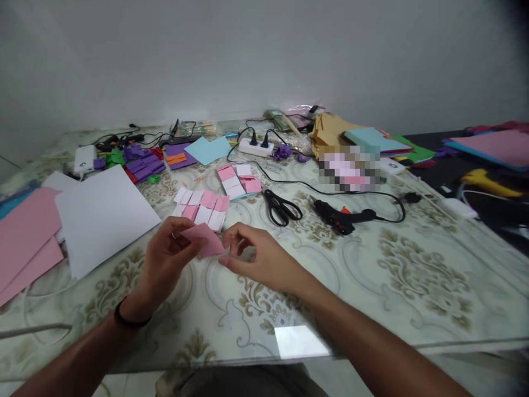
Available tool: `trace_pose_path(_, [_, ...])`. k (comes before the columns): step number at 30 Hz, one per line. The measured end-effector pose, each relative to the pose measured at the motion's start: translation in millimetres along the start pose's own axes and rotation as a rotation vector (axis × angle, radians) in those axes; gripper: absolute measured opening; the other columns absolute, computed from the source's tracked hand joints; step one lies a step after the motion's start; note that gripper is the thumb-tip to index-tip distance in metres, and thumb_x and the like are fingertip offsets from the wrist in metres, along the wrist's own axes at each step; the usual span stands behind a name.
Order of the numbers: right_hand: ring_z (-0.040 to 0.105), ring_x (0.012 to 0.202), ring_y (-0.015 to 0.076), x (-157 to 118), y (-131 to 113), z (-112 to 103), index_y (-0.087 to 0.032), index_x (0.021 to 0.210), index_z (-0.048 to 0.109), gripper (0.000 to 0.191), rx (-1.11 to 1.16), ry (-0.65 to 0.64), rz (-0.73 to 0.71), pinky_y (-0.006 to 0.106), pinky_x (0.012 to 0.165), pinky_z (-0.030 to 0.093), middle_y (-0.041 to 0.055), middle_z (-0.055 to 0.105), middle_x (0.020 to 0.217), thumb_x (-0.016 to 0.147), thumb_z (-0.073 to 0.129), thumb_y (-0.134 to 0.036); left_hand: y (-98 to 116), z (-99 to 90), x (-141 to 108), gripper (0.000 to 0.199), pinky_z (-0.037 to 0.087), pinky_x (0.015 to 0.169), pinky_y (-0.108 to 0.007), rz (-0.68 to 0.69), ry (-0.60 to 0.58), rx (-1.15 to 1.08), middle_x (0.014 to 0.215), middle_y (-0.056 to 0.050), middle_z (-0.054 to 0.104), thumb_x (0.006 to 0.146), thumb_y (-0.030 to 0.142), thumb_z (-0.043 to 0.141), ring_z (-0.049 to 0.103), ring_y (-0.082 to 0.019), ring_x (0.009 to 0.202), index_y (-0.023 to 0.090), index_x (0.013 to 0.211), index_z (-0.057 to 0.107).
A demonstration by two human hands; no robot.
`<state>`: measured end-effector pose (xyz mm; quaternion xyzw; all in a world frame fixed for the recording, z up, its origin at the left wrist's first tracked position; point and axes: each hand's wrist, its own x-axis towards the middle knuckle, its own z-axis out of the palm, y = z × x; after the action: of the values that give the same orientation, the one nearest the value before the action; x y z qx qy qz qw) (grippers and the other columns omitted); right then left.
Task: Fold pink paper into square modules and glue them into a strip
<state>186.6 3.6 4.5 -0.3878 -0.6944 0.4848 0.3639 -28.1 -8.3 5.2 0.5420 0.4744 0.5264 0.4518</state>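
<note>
My left hand (167, 253) pinches a small pink paper piece (206, 240) between thumb and fingers, holding it above the table. At the paper's right corner is my right hand (258, 256), its thumb and fingers curved but apart; whether the fingertips touch the paper I cannot tell. Just beyond lies a group of folded pink and white paper strips (206, 201), partly hidden by my left hand and the paper. A second pink and white folded group (237, 181) sits farther back. Black-handled scissors (282, 208) rest to the right of these.
A black glue gun (336, 216) lies right of the scissors, its cord looping toward a white power strip (256, 147). White sheets (105, 218) and pink sheets (31, 237) cover the left side. Purple folded strips (142, 164) and brown paper (330, 132) lie at the back.
</note>
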Motion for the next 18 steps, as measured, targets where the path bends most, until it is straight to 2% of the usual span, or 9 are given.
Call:
trace_pose_path(2, [0.057, 0.072, 0.0125, 0.2, 1.0, 0.1, -0.019, 0.085, 0.065, 0.008, -0.024, 0.015, -0.017, 0.025, 0.066, 0.045, -0.0017, 0.063, 0.079, 0.086, 0.073, -0.02, -0.2, -1.5, 0.2, 0.028, 0.054, 0.061, -0.02, 0.04, -0.017, 0.071, 0.083, 0.002, 0.069, 0.079, 0.023, 0.083, 0.065, -0.012, 0.069, 0.021, 0.099, 0.064])
trace_pose_path(5, [0.057, 0.073, 0.0127, 0.3, 0.8, -2.1, -0.018, 0.082, 0.067, 0.006, -0.034, 0.096, -0.073, 0.026, 0.069, 0.044, -0.0018, 0.064, 0.077, 0.087, 0.069, -0.016, -0.5, -2.3, -1.6, 0.024, 0.056, 0.07, -0.022, 0.132, -0.095, 0.288, 0.09, 0.001, 0.074, 0.08, 0.02, 0.08, 0.07, -0.014, 0.078, 0.021, 0.101, 0.068])
trace_pose_path(9, [0.058, 0.075, 0.0135, 0.0, -0.9, -4.4, -0.018, 0.083, 0.068, 0.004, -0.03, 0.134, -0.12, 0.027, 0.072, 0.044, -0.0014, 0.064, 0.079, 0.087, 0.069, -0.017, -2.0, -0.1, -4.7, 0.006, 0.054, 0.068, -0.021, 0.199, -0.232, 0.543, 0.086, 0.001, 0.079, 0.088, 0.023, 0.075, 0.072, -0.014, 0.076, 0.021, 0.093, 0.076])
trace_pose_path(14, [0.058, 0.075, 0.0136, -0.4, -0.6, -2.1, -0.019, 0.083, 0.068, 0.006, -0.032, 0.112, -0.141, 0.027, 0.073, 0.044, -0.0017, 0.063, 0.079, 0.085, 0.068, -0.013, -0.7, 1.0, -4.8, 0.013, 0.055, 0.069, -0.021, 0.259, -0.239, 0.557, 0.083, 0.001, 0.082, 0.094, 0.028, 0.071, 0.074, -0.014, 0.071, 0.021, 0.088, 0.08])
trace_pose_path(18, [0.058, 0.076, 0.014, -1.3, -0.1, 0.6, -0.02, 0.082, 0.067, 0.01, 0.003, 0.097, -0.151, 0.027, 0.074, 0.045, -0.002, 0.062, 0.079, 0.083, 0.068, -0.01, 2.3, 0.0, -5.3, 0.01, 0.056, 0.071, -0.019, 0.258, -0.258, 0.539, 0.087, 0.001, 0.083, 0.094, 0.029, 0.073, 0.076, -0.014, 0.076, 0.022, 0.095, 0.08])
